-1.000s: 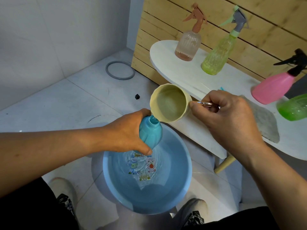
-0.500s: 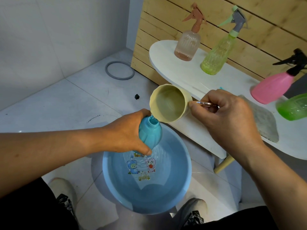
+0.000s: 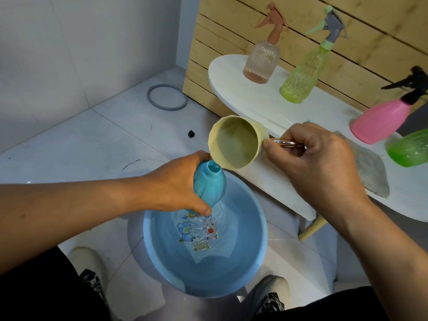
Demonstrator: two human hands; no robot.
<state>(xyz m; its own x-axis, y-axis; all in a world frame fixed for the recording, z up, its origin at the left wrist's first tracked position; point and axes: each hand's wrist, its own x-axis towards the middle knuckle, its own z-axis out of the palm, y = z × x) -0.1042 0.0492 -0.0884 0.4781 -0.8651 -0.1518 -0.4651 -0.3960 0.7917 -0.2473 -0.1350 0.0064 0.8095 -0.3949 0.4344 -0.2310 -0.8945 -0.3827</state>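
Left hand (image 3: 176, 184) grips the teal plastic bottle (image 3: 209, 185); right hand (image 3: 324, 163), fingers curled, pinches the beige plastic cup's (image 3: 234, 142) metal handle (image 3: 287, 142).

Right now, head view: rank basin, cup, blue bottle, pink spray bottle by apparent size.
1. basin
2. pink spray bottle and cup: look alike; the bottle stands farther off, so no ranking
3. blue bottle, partly hidden by the left hand
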